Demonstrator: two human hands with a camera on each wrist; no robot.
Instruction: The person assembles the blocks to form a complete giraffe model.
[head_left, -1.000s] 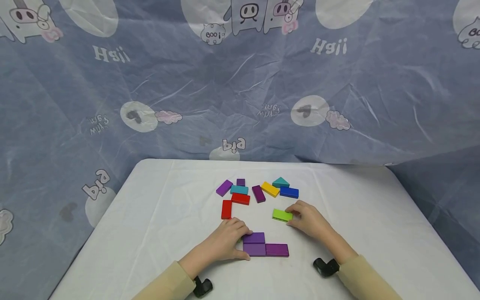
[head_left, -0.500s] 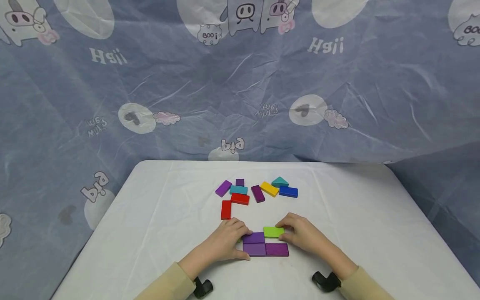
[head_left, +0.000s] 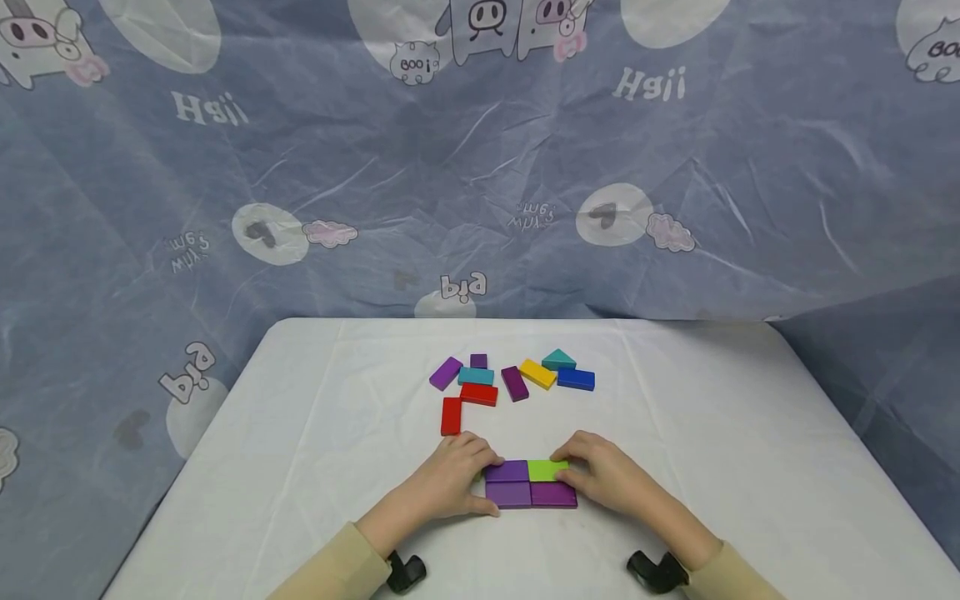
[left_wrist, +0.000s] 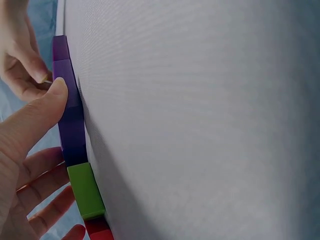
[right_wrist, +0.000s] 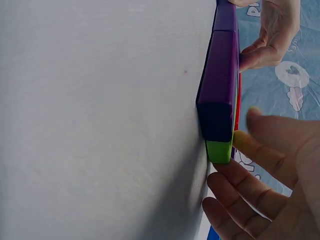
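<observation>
In the head view a purple block (head_left: pixel 507 472) lies behind another purple block (head_left: pixel 509 495), with a magenta-purple block (head_left: pixel 553 495) to the right. A lime green block (head_left: pixel 543 471) completes a compact two-row group. My left hand (head_left: pixel 452 475) holds the group's left end, thumb at the front and fingers at the back. Beneath it a second green block (left_wrist: pixel 86 192) is mostly hidden in the head view, but shows in the left wrist view. My right hand (head_left: pixel 607 471) pinches the lime block's right end between thumb and fingers; its fingers touch that end in the right wrist view.
Farther back on the white table (head_left: pixel 675 400) lie two red blocks, one upright (head_left: pixel 451 416), a teal block (head_left: pixel 476 377), a yellow block (head_left: pixel 538 374), a blue block (head_left: pixel 576 379), a teal triangle (head_left: pixel 558 360) and several purple ones. A patterned curtain (head_left: pixel 420 167) hangs behind.
My right hand has brought the lime green block toward me and left, and it now lies against the purple blocks, behind the magenta-purple one. The left hand has stayed in place.
</observation>
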